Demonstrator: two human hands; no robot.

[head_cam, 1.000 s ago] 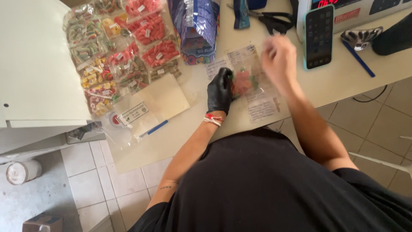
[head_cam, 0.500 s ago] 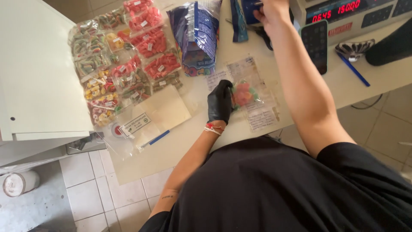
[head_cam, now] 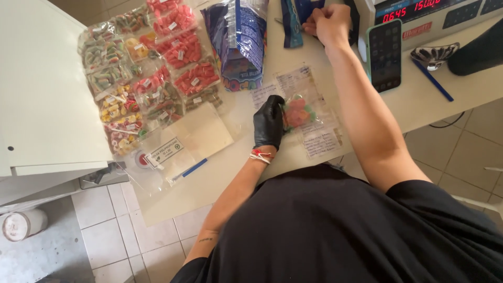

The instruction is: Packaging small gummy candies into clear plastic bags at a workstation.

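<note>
At the left of the cream counter (head_cam: 220, 173), rows of small clear packets of coloured sweets (head_cam: 152, 78) are laid out, with a tall blue printed bag (head_cam: 241, 42) just beside them. The left hand (head_cam: 269, 123) (in a black glove) is closed on the edge of a small clear bag of red and green sweets (head_cam: 299, 112), which lies flat on the counter. Farther right, the bare right hand (head_cam: 329, 22) is curled into a loose fist near a dark blue packet (head_cam: 291, 23); whether anything is gripped cannot be told.

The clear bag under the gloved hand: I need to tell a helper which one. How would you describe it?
On the pale counter, below the tall blue pouch, the black-gloved left hand holds the clear bag. Unlike the rows of sweet packets, it lies alone with red sweets.
</note>
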